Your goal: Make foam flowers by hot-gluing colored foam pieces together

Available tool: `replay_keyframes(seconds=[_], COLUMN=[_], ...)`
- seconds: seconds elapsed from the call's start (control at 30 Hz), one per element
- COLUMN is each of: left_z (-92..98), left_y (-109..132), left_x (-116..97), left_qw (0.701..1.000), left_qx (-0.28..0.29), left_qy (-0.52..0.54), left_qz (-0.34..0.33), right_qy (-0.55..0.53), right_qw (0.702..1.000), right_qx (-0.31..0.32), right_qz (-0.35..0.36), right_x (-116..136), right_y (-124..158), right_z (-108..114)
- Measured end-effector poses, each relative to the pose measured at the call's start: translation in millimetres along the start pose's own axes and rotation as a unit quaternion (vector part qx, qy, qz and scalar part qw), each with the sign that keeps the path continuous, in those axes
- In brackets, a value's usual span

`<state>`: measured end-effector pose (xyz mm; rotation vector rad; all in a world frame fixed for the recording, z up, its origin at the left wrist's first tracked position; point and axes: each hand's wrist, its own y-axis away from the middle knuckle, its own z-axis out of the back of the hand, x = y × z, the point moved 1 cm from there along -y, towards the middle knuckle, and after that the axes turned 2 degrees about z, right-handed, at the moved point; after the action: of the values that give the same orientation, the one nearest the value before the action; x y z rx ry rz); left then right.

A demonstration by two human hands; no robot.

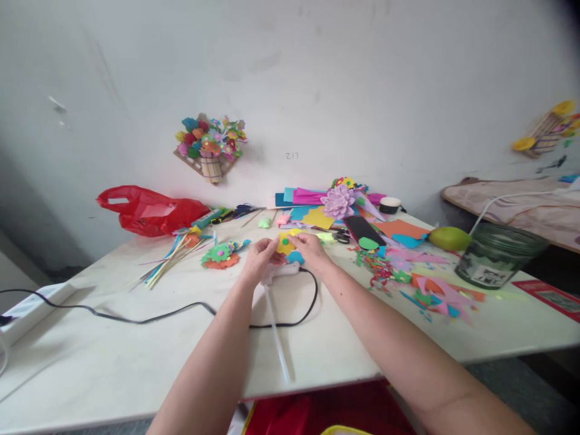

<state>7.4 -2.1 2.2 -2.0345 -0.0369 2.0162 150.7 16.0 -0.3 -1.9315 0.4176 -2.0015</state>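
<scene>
Between my two hands is a small yellow foam flower (285,243) with a green centre. My left hand (263,257) pinches its left edge, and my right hand (312,249) pinches it from the right. Just below my hands lies a white glue gun (283,271) with a black cord; a clear glue stick (276,338) points from it toward the table's front edge. A piece of blue foam (295,257) shows under the flower. Left of my hands lie layered green and orange foam flowers (220,257).
A red plastic bag (149,211), thin strips (174,260) and a power strip (38,308) are on the left. Toward the right are a phone (362,232), scissors (342,235), foam scraps (439,293), a green fruit (450,239) and a dark glass jar (493,257). The black cord (149,320) crosses the table.
</scene>
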Motion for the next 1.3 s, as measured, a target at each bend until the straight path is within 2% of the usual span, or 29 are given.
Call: replay_keyframes(seconds=[0.2, 0.47, 0.67, 0.87, 1.3], left_z=[-1.5, -1.7, -1.0, 0.6, 3.0], left_y=[0.1, 0.0, 3.4, 0.6, 3.5], left_x=[0.0, -1.4, -4.6, -0.1, -6.2], left_qw=[1.000, 0.999, 1.000, 0.999, 1.000], left_qx=[-0.018, -0.036, -0.010, -0.008, -0.020], left_qy=[-0.016, 0.018, 0.002, -0.026, 0.010], left_qz=[-0.009, -0.008, -0.016, -0.028, -0.011], right_qy=[0.039, -0.017, -0.008, -0.009, -0.002], right_qw=[0.999, 0.999, 0.999, 0.998, 0.999], right_qx=[0.018, 0.033, 0.034, 0.047, 0.011], right_qz=[0.001, 0.023, 0.028, 0.028, 0.033], right_x=[1.2, -2.7, -0.2, 3.5, -2.7], right_y=[2.6, 0.3, 0.9, 3.0, 0.2], right_z=[-3.2, -0.9, -1.8, -2.9, -1.1])
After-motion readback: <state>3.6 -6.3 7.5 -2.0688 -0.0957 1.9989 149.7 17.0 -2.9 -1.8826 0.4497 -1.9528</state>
